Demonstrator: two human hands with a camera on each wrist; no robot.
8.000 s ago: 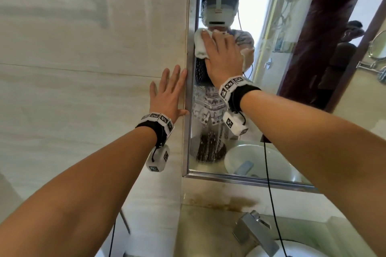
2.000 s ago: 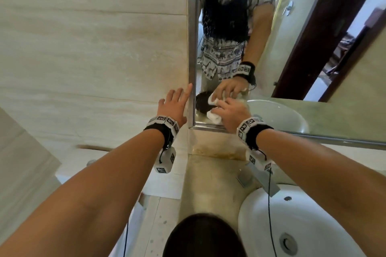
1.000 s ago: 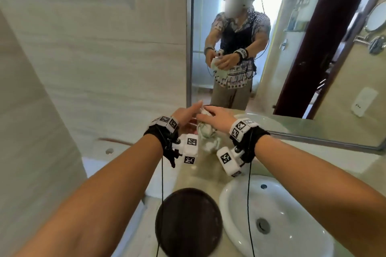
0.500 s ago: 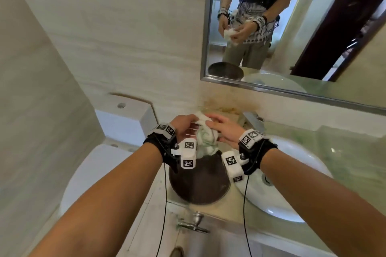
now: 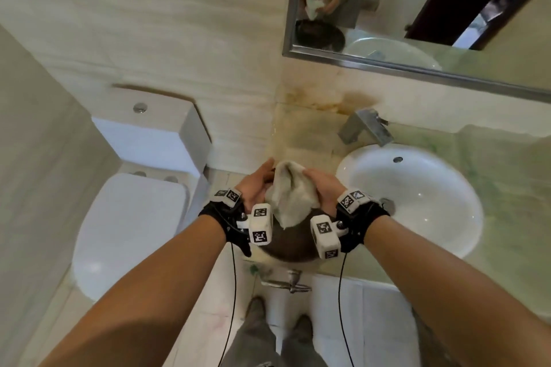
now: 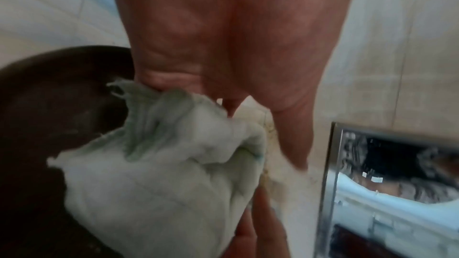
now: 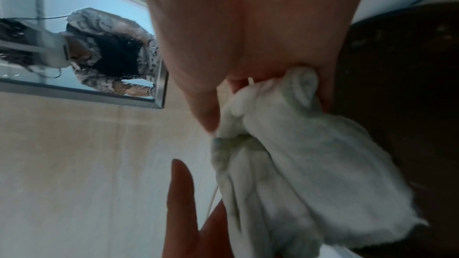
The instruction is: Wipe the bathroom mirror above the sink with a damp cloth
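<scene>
Both hands hold a crumpled whitish cloth (image 5: 290, 197) between them, low over a dark brown round bowl (image 5: 286, 246) on the counter. My left hand (image 5: 258, 185) grips the cloth's left side and my right hand (image 5: 319, 185) its right side. In the left wrist view the left hand (image 6: 174, 85) pinches the cloth (image 6: 161, 174) at its upper edge above the bowl (image 6: 49, 95). In the right wrist view the right hand (image 7: 261, 81) bunches the cloth (image 7: 310, 164). The steel-framed mirror (image 5: 417, 70) hangs on the wall up to the right, well away from both hands.
A white sink (image 5: 417, 197) with a steel faucet (image 5: 365, 128) lies right of the bowl. A white toilet (image 5: 128, 226) with its cistern (image 5: 155, 131) stands to the left. The wall under the mirror has brown stains (image 5: 325, 101). My feet (image 5: 256, 313) stand on the tiled floor below.
The right hand left the mirror with the cloth and the left hand left the wall. Both came down together over the dark bowl, holding the cloth; the view tilted down.
</scene>
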